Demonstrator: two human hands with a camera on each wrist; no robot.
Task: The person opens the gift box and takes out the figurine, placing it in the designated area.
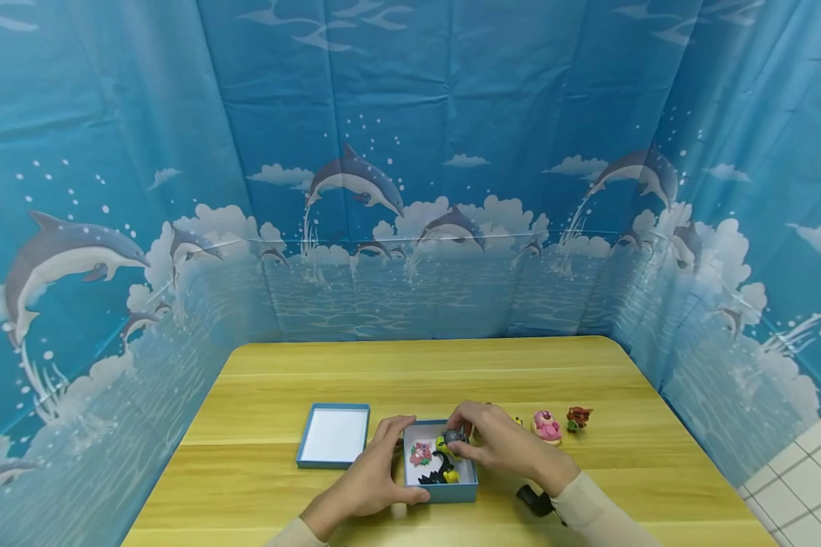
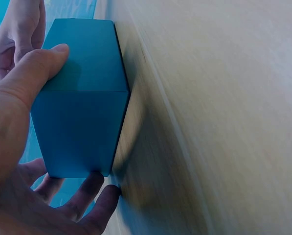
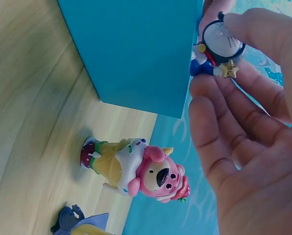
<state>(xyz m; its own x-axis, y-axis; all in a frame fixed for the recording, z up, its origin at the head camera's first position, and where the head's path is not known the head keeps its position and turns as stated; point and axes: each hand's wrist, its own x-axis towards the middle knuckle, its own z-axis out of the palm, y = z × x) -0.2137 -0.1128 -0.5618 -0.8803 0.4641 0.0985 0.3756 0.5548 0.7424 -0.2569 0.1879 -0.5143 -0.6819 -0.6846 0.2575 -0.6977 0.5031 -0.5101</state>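
Pinched in my right hand [image 1: 499, 444], a small blue-and-white figure [image 3: 219, 46] hangs just over the open blue box [image 1: 441, 490], which my left hand [image 1: 372, 479] clasps by its left wall on the tabletop [image 1: 260, 380]. Thumb and fingertips hold only its head, so I judge it could twist loose, fall outside, or knock the figures already packed inside.
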